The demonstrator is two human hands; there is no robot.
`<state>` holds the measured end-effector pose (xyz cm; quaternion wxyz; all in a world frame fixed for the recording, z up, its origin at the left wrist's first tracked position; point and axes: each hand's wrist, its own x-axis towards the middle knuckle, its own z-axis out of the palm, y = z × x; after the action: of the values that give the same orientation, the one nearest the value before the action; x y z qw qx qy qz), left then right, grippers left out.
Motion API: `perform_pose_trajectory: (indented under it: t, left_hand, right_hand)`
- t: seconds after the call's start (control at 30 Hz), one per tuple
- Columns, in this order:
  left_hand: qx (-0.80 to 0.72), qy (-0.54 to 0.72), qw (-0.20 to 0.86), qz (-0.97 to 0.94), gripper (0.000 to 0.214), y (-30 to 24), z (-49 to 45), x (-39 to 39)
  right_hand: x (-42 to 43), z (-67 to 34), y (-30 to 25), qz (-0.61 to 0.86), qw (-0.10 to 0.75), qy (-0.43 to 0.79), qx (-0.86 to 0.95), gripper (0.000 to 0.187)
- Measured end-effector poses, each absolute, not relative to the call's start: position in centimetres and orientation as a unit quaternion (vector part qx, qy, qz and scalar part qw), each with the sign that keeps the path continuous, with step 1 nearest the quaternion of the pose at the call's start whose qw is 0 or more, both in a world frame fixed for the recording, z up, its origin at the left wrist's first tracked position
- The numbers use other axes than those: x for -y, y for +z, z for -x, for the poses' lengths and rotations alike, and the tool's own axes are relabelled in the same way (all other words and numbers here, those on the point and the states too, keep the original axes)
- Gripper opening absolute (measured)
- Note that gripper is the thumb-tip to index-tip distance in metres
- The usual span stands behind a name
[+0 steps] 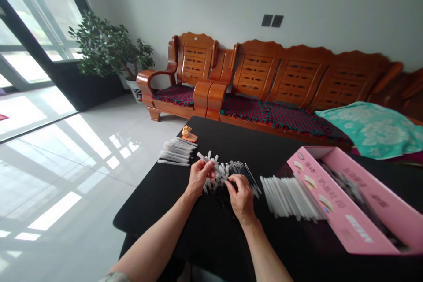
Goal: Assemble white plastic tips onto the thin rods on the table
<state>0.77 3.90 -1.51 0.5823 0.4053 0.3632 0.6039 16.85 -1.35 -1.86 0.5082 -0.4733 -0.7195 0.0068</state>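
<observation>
1. I have both arms reaching in from the near edge of the black table (pixel 155 202), forearms angled inward, wrists bent slightly toward each other.
2. The left hand (pixel 200 177) sits toward the table's left edge, thumb and forefinger pinched on at least one short white piece; the other fingers curl in beneath. I can't count what it grips.
3. The right hand (pixel 241 196) is palm down, knuckles up, thumb and forefinger drawn nearly together beside the same heap. I can't tell whether anything is between them.
4. The heap of short white pieces (pixel 222 172) lies between the hands, inward from the left edge.
5. Just beyond the right hand I have a row of dark thin rods (pixel 243 170) with pale tips.
6. By the left edge lies a stack of whitish tubes (pixel 177 151); an orange ornament (pixel 187 132) stands near the far left corner.
7. Right of the right hand, pale translucent tubes (pixel 291 198) lie side by side, reaching the pink box (pixel 317 183).
8. That box carries printed characters, small food pictures and white lettering on its outer wall; it's too blurred for me to read. Dark and grey things lie inside.
</observation>
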Motion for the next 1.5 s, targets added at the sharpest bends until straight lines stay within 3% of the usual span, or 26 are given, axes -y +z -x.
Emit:
perform_pose_trajectory:
  t: [0.17, 0.7, 1.5]
  left_hand:
    - [-0.359, 0.604, 0.584, -0.407, 0.035, -1.7, -0.7, -4.0]
    - [-0.369, 0.607, 0.577, -0.403, 0.037, -1.3, -0.8, -3.8]
    - [-0.376, 0.609, 0.567, -0.408, 0.039, -0.4, -0.8, -3.3]
  right_hand:
    - [1.5, -16.9, -1.9, 0.470, 0.478, 0.017, 0.742, 0.015]
    - [1.4, -17.0, -2.2, 0.481, 0.493, 0.013, 0.725, 0.008]
    - [1.5, -16.9, -1.9, 0.469, 0.489, 0.041, 0.734, 0.012]
